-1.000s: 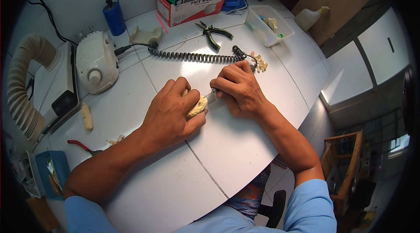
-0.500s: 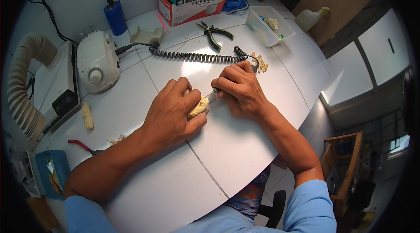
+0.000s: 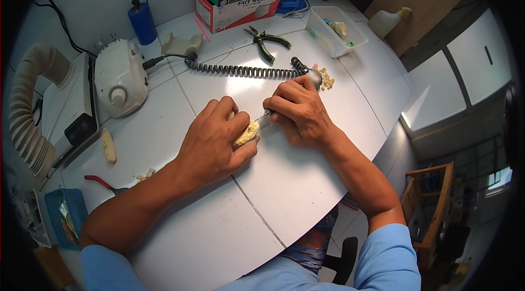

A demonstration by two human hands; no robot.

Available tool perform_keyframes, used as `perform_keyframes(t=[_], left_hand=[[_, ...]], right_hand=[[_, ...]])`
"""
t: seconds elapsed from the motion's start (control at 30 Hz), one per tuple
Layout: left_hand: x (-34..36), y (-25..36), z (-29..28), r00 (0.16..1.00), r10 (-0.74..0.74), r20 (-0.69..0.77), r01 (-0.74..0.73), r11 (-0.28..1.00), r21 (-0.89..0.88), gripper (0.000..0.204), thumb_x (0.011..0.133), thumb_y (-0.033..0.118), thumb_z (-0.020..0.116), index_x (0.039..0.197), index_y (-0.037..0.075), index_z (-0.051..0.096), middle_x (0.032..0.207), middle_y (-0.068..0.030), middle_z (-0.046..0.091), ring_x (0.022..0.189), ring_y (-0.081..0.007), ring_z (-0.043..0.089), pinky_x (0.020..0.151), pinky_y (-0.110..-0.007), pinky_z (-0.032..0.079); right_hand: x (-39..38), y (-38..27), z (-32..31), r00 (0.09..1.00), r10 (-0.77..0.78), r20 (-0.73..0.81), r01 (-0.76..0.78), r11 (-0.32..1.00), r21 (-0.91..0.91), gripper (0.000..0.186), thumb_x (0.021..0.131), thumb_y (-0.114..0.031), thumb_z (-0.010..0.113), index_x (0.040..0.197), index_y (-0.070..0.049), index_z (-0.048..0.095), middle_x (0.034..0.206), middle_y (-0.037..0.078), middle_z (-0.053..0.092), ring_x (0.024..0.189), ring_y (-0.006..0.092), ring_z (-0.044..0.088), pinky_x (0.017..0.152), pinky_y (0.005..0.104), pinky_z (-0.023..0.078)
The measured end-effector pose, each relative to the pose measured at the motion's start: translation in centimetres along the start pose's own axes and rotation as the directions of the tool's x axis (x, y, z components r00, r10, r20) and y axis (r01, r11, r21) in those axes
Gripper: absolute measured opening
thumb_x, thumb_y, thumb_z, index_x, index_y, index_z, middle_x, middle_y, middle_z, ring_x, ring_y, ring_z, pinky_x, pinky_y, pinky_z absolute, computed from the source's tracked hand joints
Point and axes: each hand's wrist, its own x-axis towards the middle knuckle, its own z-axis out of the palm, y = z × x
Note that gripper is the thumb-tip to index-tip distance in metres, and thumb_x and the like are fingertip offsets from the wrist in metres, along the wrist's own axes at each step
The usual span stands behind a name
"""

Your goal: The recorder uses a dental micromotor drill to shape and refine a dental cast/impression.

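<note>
My left hand (image 3: 217, 135) is closed around a pale yellow dental cast (image 3: 249, 133), its fingers over the top and its thumb along the near side. In my right hand (image 3: 301, 106) is a rotary handpiece (image 3: 315, 78), pinched near its front end. Its thin metal bit points left and meets the cast's right edge; whether it touches I cannot tell. From the handpiece's rear a black coiled cord (image 3: 246, 71) runs left to a white control unit (image 3: 120, 80). Most of the handpiece's body is hidden by my fingers.
Behind my hands lie green-handled pliers (image 3: 266, 45), a clear plastic tub (image 3: 336, 34) and small yellowish pieces (image 3: 326, 80). Stacked boxes (image 3: 235, 9) stand at the back. To the left are a ribbed hose (image 3: 24, 105), another pale cast piece (image 3: 108, 146), red-handled pliers (image 3: 101, 182) and a blue basket (image 3: 66, 217).
The rear of the handpiece has tipped slightly and shows more of its silvery end. Both hands hold nearly the same place, and the whole view has shifted a little.
</note>
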Motion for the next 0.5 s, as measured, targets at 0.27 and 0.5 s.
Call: perform_keyframes(t=[0.27,0.5], left_hand=[[0.00,-0.02,-0.01,1.000,-0.003,0.008,0.003,1.000,0.009,0.033,0.088,0.028,0.080,0.099,-0.001,0.069,0.107,-0.0182,0.059,0.095,-0.0337,0.059,0.082,-0.046,0.051],[0.02,-0.01,-0.04,1.000,-0.007,0.013,0.007,1.000,0.002,0.033,0.088,0.029,0.080,0.099,-0.001,0.069,0.109,-0.0186,0.059,0.096,-0.0339,0.059,0.083,-0.046,0.051]], right_hand=[[-0.08,0.06,-0.03,1.000,0.006,-0.003,-0.006,1.000,0.015,0.017,0.088,-0.011,0.081,0.102,-0.013,0.072,0.090,0.002,0.059,0.088,0.0226,0.060,0.088,0.0415,0.038],[-0.16,0.15,-0.09,1.000,-0.006,0.006,0.006,1.000,0.031,0.017,0.087,-0.010,0.081,0.100,-0.013,0.072,0.089,0.002,0.059,0.087,0.0224,0.060,0.088,0.0411,0.038]])
